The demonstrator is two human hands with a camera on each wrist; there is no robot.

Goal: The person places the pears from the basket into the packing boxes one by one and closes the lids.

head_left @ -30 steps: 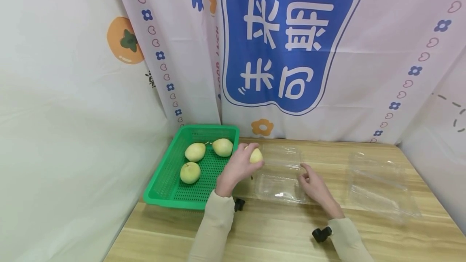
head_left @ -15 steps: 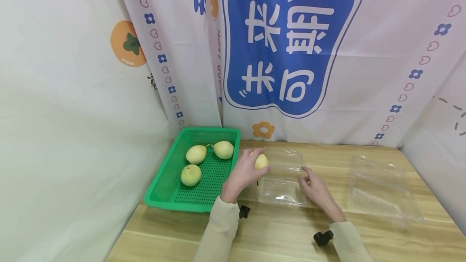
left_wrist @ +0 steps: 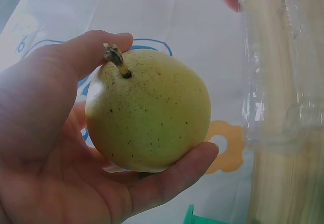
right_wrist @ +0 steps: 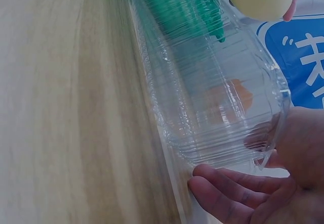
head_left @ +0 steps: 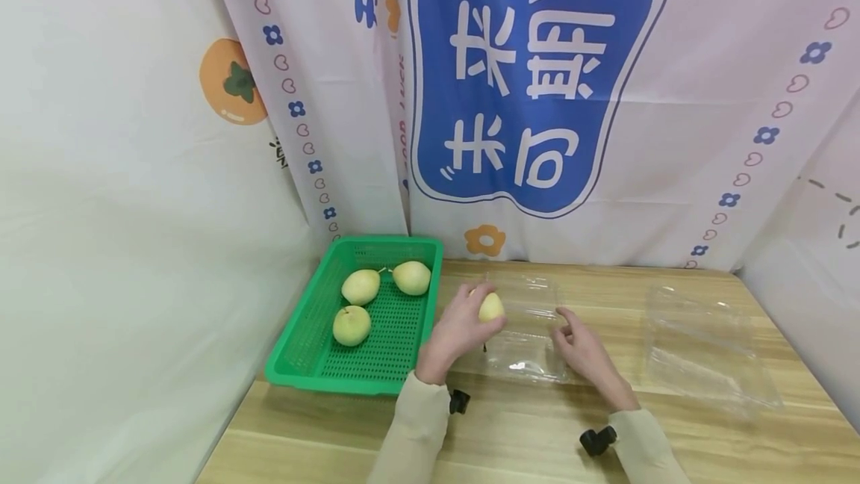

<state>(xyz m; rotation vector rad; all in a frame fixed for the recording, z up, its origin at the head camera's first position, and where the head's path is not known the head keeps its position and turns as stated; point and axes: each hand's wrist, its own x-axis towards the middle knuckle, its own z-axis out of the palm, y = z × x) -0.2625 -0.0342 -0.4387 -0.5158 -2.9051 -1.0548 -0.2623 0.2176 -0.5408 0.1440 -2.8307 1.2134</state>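
Observation:
My left hand (head_left: 463,327) grips a yellow-green pear (left_wrist: 147,110), fingers and thumb curled round its sides. The pear's stem points toward the wrist camera. This pear is held over the left side of a clear plastic container (head_left: 527,361), which lies opened out on the table. At the container's right edge, my right hand (head_left: 584,349) holds the wall. In the right wrist view its fingertips (right_wrist: 202,176) touch the outside, and the thumb shows dimly through the plastic. Several parts of the transparent container are hard to make out.
To the left, a green plastic basket (head_left: 386,346) holds three pears (head_left: 351,326). Another clear plastic container (head_left: 702,349) lies on the right of the wooden table (head_left: 510,439). A printed cloth (head_left: 672,193) hangs behind the table.
My left hand has carried the pear rightward and slightly nearer, from beside the basket to the container's left side. My right hand has stayed at the container's edge.

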